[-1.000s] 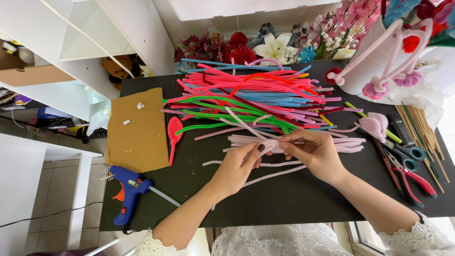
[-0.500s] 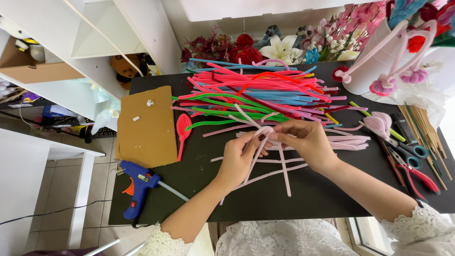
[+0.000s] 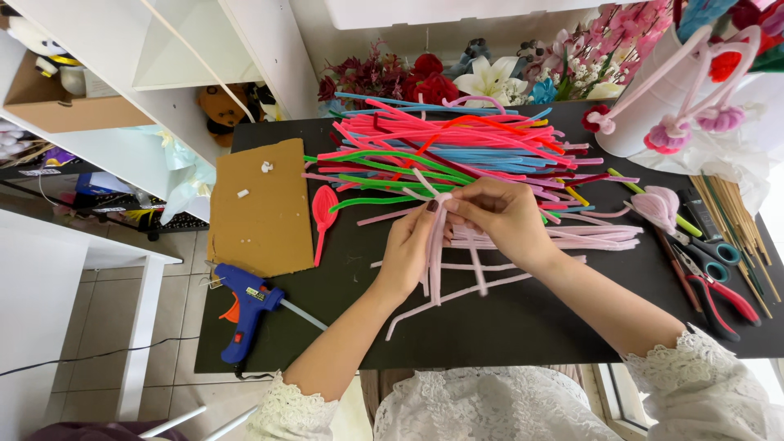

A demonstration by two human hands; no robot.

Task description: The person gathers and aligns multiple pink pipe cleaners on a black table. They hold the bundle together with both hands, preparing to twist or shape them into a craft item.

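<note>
1. Between the fingertips of both hands, a small bundle of pale pink pipe cleaners [image 3: 435, 245] is held above the black table [image 3: 523, 327]; its short ends stick up over the fingers and its long ends hang down below them, almost to the table top

2. My judgement: the pinch takes only the upper part of the bundle, so if one side loosens, the stems may slide out of line or spread, and any twist at the top could open again

3. The hanging ends are close to the loose pink stems [image 3: 572, 237] that lie just right of the fingers, so they may catch on these and drag them along when the bundle is lifted or turned

4. The large pile of coloured pipe cleaners [image 3: 441, 151] lies just behind the fingers, and I think a wide move of a wrist could sweep some of it out of place

5. The left hand [image 3: 408, 253] comes from below with the forearm slanting up, fingers closed narrow on the left side of the bundle, thumb toward the top

6. The right hand [image 3: 502, 216] reaches across from the right, wrist bent, fingers curled, and thumb and forefinger pinch the top of the same bundle

7. Well left of the fingers lie a brown cardboard sheet [image 3: 261, 208] and a blue glue gun [image 3: 245, 306]; well to the right lie the scissors [image 3: 714, 282]
</note>
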